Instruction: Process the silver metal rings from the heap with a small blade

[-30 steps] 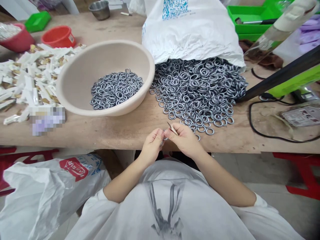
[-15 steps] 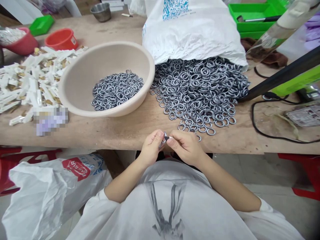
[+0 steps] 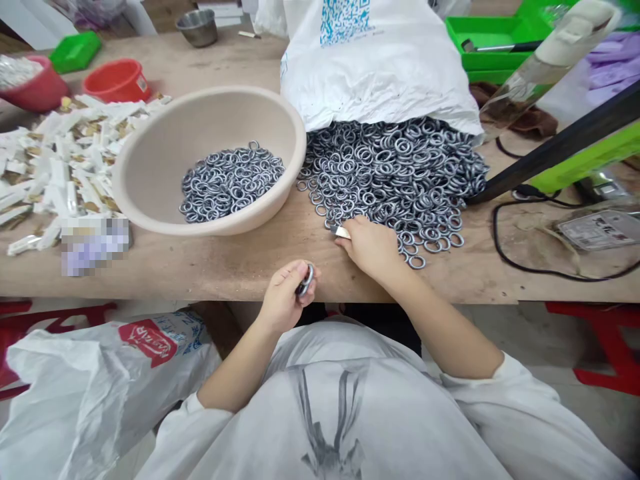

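My left hand (image 3: 285, 293) is closed on a grey ring (image 3: 307, 279), pinched between thumb and fingers just above the table's front edge. Up and to the right, my right hand (image 3: 373, 248) grips a small tool (image 3: 341, 231) with a white handle and a dark flat tip; its exact kind is unclear. That hand is at the near left edge of a heap of grey rings (image 3: 395, 173), and its fingertips are partly hidden from me. More such rings lie in a large beige basin (image 3: 150, 143) at the left.
A white sack (image 3: 380, 73) lies behind the heap, its mouth over the rings. White plastic pieces (image 3: 60, 167) cover the table's left side. Slanting in from the right is a black and green bar (image 3: 560, 147), near a black cable (image 3: 495, 233) and a clear bottle (image 3: 530, 80).
My hands have moved apart. The right one went up and forward to the ring heap with the small tool; the left shifted slightly left, still holding a ring.
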Demonstrator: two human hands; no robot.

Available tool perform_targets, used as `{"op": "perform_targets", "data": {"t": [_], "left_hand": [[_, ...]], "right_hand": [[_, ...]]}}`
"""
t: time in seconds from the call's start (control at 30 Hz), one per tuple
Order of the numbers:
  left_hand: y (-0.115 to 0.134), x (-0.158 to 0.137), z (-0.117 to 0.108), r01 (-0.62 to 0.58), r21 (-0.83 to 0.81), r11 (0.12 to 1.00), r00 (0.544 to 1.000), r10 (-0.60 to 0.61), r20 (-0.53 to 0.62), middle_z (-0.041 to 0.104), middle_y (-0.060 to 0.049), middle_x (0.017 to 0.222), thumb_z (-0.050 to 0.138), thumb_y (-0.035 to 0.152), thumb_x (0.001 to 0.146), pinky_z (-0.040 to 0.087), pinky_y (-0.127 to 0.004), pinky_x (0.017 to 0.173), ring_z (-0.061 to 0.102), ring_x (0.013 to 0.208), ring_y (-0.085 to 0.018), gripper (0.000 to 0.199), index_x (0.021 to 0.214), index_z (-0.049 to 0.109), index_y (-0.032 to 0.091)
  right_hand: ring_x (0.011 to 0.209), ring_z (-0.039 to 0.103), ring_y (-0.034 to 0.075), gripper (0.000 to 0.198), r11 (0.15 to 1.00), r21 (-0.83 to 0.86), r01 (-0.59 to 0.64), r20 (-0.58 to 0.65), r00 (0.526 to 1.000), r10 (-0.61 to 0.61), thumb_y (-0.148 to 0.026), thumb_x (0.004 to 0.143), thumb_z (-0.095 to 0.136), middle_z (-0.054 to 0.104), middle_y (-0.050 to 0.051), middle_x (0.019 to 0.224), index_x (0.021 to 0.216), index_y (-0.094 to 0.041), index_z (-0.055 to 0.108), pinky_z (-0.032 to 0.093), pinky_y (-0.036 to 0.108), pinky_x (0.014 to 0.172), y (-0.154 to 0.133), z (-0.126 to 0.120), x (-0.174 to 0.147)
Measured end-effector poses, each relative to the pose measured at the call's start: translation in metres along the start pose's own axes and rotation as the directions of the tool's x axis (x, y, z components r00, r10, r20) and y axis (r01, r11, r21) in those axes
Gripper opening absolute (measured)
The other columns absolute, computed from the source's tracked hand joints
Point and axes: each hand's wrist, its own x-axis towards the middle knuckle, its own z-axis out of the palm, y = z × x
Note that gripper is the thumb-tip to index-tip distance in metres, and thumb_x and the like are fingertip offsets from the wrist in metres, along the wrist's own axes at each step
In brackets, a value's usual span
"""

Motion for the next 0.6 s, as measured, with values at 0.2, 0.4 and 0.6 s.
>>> {"op": "perform_targets", "data": {"t": [0.2,0.4,0.6], "left_hand": [[0.008,0.005,-0.002,0.120,-0.118,0.986,0.982,-0.136,-0.131,0.057,-0.001,0.068,0.081,0.041,0.066,0.020,-0.015,0.034,0.041,0.043,-0.006,0.042,0.086,0.059,0.012],[-0.002,0.014,0.001,0.052,0.087,0.995,0.998,-0.050,-0.030,0.059,-0.004,0.072,0.067,0.053,0.075,0.021,-0.019,0.035,0.047,0.045,-0.010,0.043,0.086,0.056,0.013],[-0.015,0.015,0.012,-0.128,0.363,0.923,0.991,0.100,0.095,0.050,-0.001,0.057,0.060,0.064,0.088,0.027,-0.018,0.045,0.036,0.047,-0.006,0.052,0.079,0.055,0.012]], "right_hand": [[0.075,0.054,0.023,0.018,0.979,0.203,0.014,-0.105,0.994,0.008,-0.017,0.101,0.073,0.056,0.004,0.095,0.088,-0.016,0.061,0.017,0.032,0.054,0.004,-0.001,0.001],[0.056,0.037,0.016,0.045,0.112,0.993,0.036,0.011,0.920,-0.392,-0.054,0.104,0.051,0.045,-0.002,0.068,0.077,-0.019,0.053,0.027,0.027,0.053,0.002,-0.008,-0.028],[0.057,0.045,0.017,0.057,-0.064,0.989,-0.131,0.098,0.924,-0.370,-0.074,0.096,0.059,0.055,0.001,0.067,0.078,-0.020,0.052,0.031,0.026,0.051,-0.010,-0.002,-0.040]]}}
